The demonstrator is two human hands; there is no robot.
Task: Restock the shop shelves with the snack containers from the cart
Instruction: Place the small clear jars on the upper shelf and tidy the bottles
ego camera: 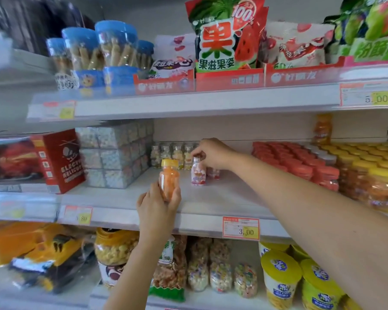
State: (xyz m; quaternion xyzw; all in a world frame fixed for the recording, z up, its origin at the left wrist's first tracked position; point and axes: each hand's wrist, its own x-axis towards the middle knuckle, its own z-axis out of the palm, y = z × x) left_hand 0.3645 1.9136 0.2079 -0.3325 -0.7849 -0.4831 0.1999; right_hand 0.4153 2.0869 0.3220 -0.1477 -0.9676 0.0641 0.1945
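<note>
My left hand [158, 205] grips a small clear bottle of orange snacks with a yellow cap [169, 177], upright over the front of the middle shelf [211, 198]. My right hand [213, 153] reaches deeper and pinches the cap of a small pink-and-white bottle [198, 173] that stands on the shelf. Another pink bottle [214, 172] stands just behind it. A row of small clear bottles with pale contents [173, 154] lines the back of the shelf.
Red-capped and yellow-capped jars [345, 168] fill the shelf's right side. Stacked silvery boxes [115, 153] and a red toy box [59, 161] stand at left. Snack bags [226, 36] sit above; jars and tubs [280, 278] below. Price tags [241, 228] line the shelf edges.
</note>
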